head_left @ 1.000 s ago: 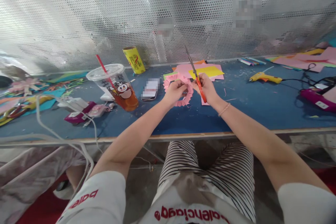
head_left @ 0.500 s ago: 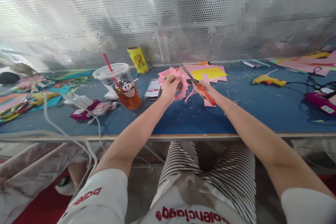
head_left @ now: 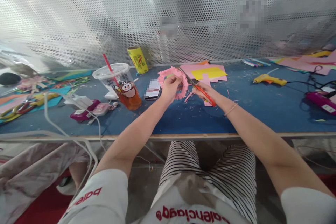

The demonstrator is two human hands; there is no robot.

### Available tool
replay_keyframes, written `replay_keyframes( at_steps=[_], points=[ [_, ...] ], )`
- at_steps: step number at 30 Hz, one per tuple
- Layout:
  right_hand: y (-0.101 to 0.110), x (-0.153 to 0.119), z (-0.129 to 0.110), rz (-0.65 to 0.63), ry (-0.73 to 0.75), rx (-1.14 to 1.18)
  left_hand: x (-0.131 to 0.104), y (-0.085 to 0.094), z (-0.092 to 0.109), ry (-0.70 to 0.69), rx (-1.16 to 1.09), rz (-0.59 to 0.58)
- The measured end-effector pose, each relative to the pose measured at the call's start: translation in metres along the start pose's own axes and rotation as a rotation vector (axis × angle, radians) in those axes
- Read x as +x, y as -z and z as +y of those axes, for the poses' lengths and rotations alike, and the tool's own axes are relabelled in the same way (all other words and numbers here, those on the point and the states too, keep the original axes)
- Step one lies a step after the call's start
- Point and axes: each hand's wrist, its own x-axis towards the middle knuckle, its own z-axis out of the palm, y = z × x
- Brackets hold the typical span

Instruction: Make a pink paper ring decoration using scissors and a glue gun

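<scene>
My left hand (head_left: 171, 87) pinches a pink paper ring (head_left: 183, 90) with a fringed, cut outer edge. My right hand (head_left: 204, 92) is closed round the red handles of a pair of scissors (head_left: 209, 98). The scissor blades point up and left, lying against the upper right edge of the ring. Whether the blades have paper between them is too small to tell. Thin pink paper scraps (head_left: 189, 95) lie below the blades. Behind my hands are pink sheets (head_left: 219, 69) with a yellow sheet (head_left: 202, 74) on top.
Left of my hands stand a plastic drink cup (head_left: 128, 94) with a red straw, a phone (head_left: 153, 90) and a yellow can (head_left: 138, 60). Chargers and white cables (head_left: 98, 122) are farther left. A yellow glue gun (head_left: 270, 79) lies at right. Another person's leg (head_left: 39, 168) is at lower left.
The scissor blades have come down and closer together against the ring's upper right edge. My left hand and the ring have hardly moved.
</scene>
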Motion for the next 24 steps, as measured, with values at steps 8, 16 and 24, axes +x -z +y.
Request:
replay_keyframes(
  at_steps=[8, 16, 24],
  points=[
    [0.0, -0.004, -0.009, -0.086, -0.179, 0.08, 0.001, 0.002, 0.0, -0.019, -0.024, -0.021],
    [0.001, -0.004, -0.004, -0.073, -0.133, 0.078, -0.001, 0.001, 0.004, 0.029, -0.03, 0.001],
    [0.002, -0.017, -0.03, 0.009, -0.066, -0.079, -0.002, 0.0, 0.007, 0.05, -0.018, 0.022]
  ],
)
